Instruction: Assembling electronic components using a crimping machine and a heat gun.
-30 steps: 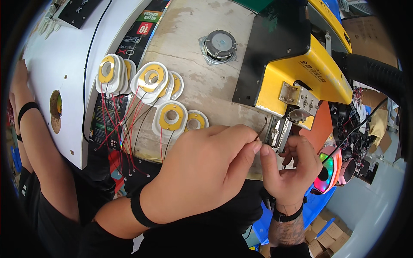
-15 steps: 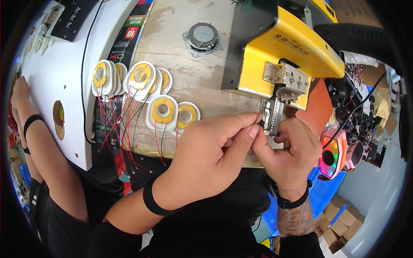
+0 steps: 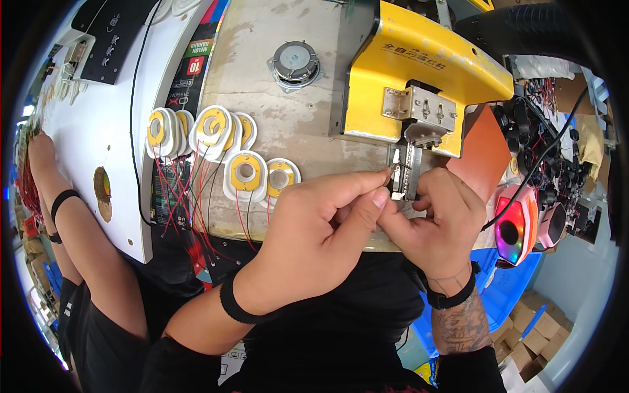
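My left hand (image 3: 311, 232) is closed in a pinch, its fingertips at the metal head (image 3: 403, 171) of a yellow machine (image 3: 426, 65). A thin dark piece like a wire shows just above those fingertips, but what the pinch holds is mostly hidden. Close beside it, my right hand (image 3: 442, 219) has curled fingers, and its thumb meets the left thumb. Anything inside it is out of sight. Left of my hands lie several white oval parts with yellow rings (image 3: 246, 175), their red and black wires (image 3: 196, 216) trailing over the near edge.
A round speaker (image 3: 295, 62) lies on the worn board (image 3: 262, 19). To the right are an orange sheet (image 3: 473, 154) and a glowing multicoloured device (image 3: 511, 229). Another person's arm (image 3: 85, 236) reaches beside the white panel (image 3: 124, 177) at left. A blue bin (image 3: 511, 288) sits below right.
The whole view has shifted slightly, with the machine now farther left in it. Both hands keep nearly the same closed pose at the metal head.
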A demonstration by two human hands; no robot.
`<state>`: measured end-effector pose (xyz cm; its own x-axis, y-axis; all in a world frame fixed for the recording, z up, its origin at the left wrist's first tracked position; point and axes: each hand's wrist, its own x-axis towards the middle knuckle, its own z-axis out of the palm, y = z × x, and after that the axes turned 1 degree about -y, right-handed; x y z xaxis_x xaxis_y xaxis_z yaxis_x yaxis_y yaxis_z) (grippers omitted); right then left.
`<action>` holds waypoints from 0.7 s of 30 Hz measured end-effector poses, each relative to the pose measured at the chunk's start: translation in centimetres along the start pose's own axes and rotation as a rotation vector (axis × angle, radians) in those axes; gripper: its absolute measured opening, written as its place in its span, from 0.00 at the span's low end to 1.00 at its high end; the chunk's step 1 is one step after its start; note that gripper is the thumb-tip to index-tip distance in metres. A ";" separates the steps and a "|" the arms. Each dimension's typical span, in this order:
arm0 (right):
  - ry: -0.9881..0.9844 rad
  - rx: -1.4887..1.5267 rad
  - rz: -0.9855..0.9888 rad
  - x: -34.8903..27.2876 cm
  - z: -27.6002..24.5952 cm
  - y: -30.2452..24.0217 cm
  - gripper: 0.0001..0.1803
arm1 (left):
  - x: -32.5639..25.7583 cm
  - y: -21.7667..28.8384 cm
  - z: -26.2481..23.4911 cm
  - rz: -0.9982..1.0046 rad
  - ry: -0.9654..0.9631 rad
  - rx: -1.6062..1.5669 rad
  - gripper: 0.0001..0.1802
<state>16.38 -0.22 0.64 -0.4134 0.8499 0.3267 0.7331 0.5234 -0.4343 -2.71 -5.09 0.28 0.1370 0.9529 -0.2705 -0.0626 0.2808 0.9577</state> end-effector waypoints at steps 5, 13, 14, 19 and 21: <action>0.003 0.037 0.010 -0.4 0.3 -0.4 0.23 | -0.4 -0.8 -1.0 0.051 0.035 0.032 0.16; -0.052 0.045 -0.047 -0.6 -0.6 0.1 0.19 | -1.6 0.1 -0.5 0.093 0.072 0.102 0.16; -0.046 0.051 -0.043 -0.7 -0.6 0.2 0.19 | -1.7 0.1 -0.4 0.098 0.080 0.157 0.16; -0.046 0.168 -0.053 -1.6 -0.8 1.2 0.11 | -1.6 -0.4 -0.2 0.095 0.071 0.151 0.16; -0.059 0.200 -0.080 -1.6 -0.8 1.6 0.11 | -1.6 -0.7 -0.1 0.101 0.070 0.159 0.16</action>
<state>18.70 -0.81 0.07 -0.5013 0.8040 0.3197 0.5773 0.5860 -0.5685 -2.99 -6.80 0.04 0.0687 0.9825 -0.1730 0.0850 0.1670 0.9823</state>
